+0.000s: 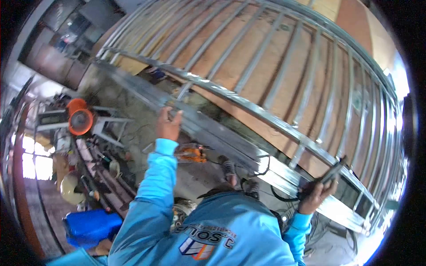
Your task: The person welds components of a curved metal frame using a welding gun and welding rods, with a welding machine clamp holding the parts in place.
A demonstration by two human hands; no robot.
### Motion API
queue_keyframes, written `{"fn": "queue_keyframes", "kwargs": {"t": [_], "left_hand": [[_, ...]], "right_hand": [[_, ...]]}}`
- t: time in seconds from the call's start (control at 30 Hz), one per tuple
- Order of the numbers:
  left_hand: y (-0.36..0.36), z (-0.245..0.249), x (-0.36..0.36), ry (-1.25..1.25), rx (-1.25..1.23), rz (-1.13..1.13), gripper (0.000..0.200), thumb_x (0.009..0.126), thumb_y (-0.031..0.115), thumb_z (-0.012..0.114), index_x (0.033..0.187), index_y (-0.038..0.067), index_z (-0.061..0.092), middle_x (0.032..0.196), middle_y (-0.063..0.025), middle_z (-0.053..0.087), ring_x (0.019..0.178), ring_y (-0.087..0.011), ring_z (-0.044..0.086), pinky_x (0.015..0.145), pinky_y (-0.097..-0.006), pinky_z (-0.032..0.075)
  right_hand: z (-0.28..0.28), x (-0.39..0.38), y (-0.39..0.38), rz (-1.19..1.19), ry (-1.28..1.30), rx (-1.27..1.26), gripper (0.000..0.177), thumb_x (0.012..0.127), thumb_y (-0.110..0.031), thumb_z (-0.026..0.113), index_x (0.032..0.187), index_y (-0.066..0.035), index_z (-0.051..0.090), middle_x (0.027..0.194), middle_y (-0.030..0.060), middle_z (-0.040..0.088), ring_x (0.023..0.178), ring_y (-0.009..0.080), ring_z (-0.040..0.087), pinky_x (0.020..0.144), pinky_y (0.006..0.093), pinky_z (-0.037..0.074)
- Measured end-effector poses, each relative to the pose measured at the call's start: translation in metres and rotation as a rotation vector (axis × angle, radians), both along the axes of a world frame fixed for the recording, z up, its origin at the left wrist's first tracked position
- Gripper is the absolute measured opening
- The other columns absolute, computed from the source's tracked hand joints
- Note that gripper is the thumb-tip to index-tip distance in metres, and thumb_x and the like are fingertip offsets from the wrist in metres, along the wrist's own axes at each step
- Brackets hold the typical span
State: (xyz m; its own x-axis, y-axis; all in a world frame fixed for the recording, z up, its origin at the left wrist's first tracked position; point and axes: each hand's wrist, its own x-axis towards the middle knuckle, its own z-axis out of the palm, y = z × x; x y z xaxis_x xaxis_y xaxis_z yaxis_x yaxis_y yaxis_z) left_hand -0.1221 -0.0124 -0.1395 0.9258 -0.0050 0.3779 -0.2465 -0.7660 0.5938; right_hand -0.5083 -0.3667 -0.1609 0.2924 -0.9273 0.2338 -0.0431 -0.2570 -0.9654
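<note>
In the head view, my left hand (168, 125) is at the edge of a long grey metal beam (208, 137), its thumb and finger apart and nothing visible between them. My right hand (317, 194) is wrapped around a dark handheld tool (332, 174) whose exact kind I cannot make out. A black cable (284, 198) curves beside that hand. The tool's tip is close to the lower rail of a shiny metal railing (248, 103) with several parallel bars. Short metal posts join this rail to the beam.
An orange round fan-like object (80, 122) stands near a white metal frame (111, 128) on the left. An orange-yellow tool (191, 154) lies on the floor near my feet. At lower left are a blue container (91, 227) and another person's hand (104, 246).
</note>
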Motion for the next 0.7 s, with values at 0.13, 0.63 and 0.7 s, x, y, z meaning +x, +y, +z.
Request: {"fn": "queue_keyframes", "kwargs": {"t": [0.13, 0.63, 0.7], "left_hand": [[0.009, -0.002, 0.014, -0.045, 0.172, -0.219, 0.022, 0.09, 0.024, 0.071, 0.104, 0.008, 0.075, 0.106, -0.018, 0.07, 0.096, -0.0404, 0.065, 0.084, -0.047, 0.054], [0.03, 0.012, 0.024, 0.046, 0.355, -0.363, 0.028, 0.099, 0.027, 0.06, 0.123, 0.018, 0.072, 0.125, -0.0178, 0.068, 0.12, -0.0396, 0.06, 0.104, -0.0473, 0.049], [0.026, 0.025, 0.023, 0.087, 0.314, -0.446, 0.029, 0.099, 0.024, 0.06, 0.125, 0.018, 0.07, 0.123, -0.0172, 0.068, 0.116, -0.0392, 0.062, 0.101, -0.0467, 0.05]], "right_hand": [[0.029, 0.011, 0.017, 0.113, -0.157, 0.183, 0.073, 0.1, -0.035, 0.066, 0.157, -0.013, 0.026, 0.088, 0.0032, 0.056, 0.065, 0.0101, 0.054, 0.056, 0.0254, 0.045], [0.038, 0.023, 0.022, 0.041, -0.125, 0.107, 0.074, 0.099, -0.048, 0.063, 0.154, -0.013, 0.029, 0.075, 0.0035, 0.055, 0.052, 0.0107, 0.054, 0.042, 0.0257, 0.045], [0.031, 0.022, 0.018, 0.032, -0.153, 0.116, 0.074, 0.098, -0.048, 0.064, 0.154, -0.013, 0.029, 0.075, 0.0034, 0.055, 0.052, 0.0105, 0.054, 0.042, 0.0255, 0.044]]}}
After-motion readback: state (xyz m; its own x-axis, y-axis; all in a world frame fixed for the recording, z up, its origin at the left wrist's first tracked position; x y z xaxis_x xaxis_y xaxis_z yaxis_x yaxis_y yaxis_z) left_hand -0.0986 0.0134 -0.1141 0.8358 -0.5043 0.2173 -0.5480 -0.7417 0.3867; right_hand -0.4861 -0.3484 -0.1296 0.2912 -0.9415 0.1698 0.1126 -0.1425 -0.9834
